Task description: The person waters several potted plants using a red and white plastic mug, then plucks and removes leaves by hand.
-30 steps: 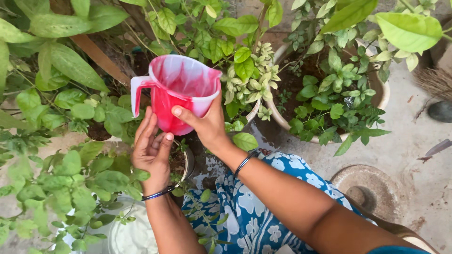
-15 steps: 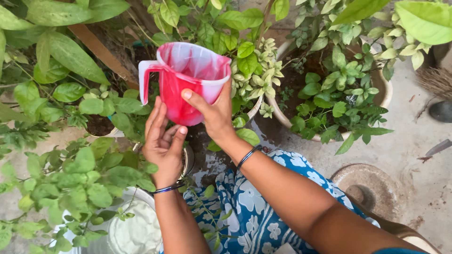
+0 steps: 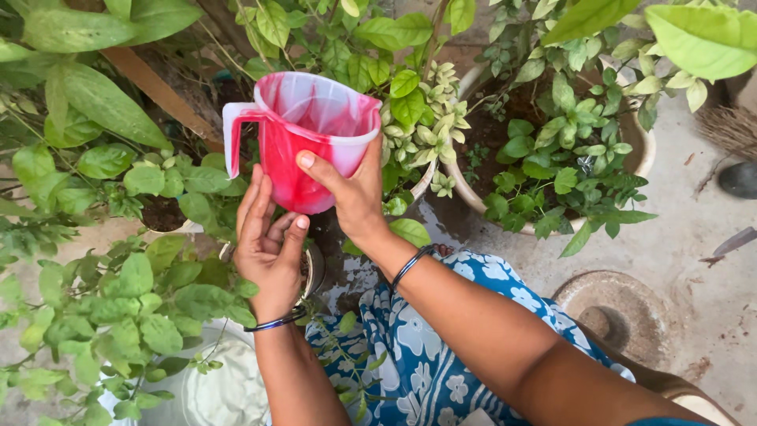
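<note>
Slightly lower and more to the left now, the pink and white jug (image 3: 309, 134) is up in the air over the plants. Its handle points left. The right hand (image 3: 352, 197) has its grip closed on the jug's side. The left hand (image 3: 268, 241) is open, fingers touching its bottom. A small pot (image 3: 314, 268) sits below, a big pot (image 3: 643, 154) to the right.

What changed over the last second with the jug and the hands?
The pink and white jug rose slightly in view and shifted a little right, carried by the right hand, which grips its body. The left hand followed up with it, cupped open just under its base. Nothing was taken hold of or let go. The potted plants stayed put.
</note>
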